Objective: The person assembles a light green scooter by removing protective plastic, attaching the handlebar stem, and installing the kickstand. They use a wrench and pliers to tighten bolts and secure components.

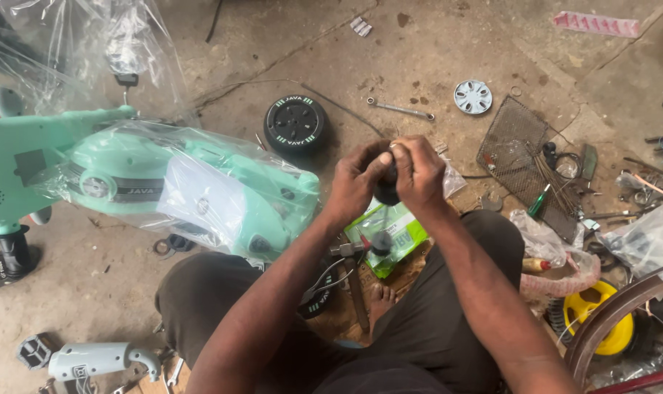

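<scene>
Right now your left hand (pixel 357 179) and right hand (pixel 419 171) both clasp a small black part (pixel 387 187) above your lap — a green packet (pixel 391 237) lies below, a pink strip (pixel 596 23) far off, clear plastic (pixel 200 191) over the mint toy on the stained concrete floor (pixel 419 51).

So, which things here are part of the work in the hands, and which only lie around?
In hand:
- left hand
- right hand
- small black part, held between both

Lying around:
- black wheel
- spanner
- wire mesh
- mint-green toy body
- hammer
</scene>
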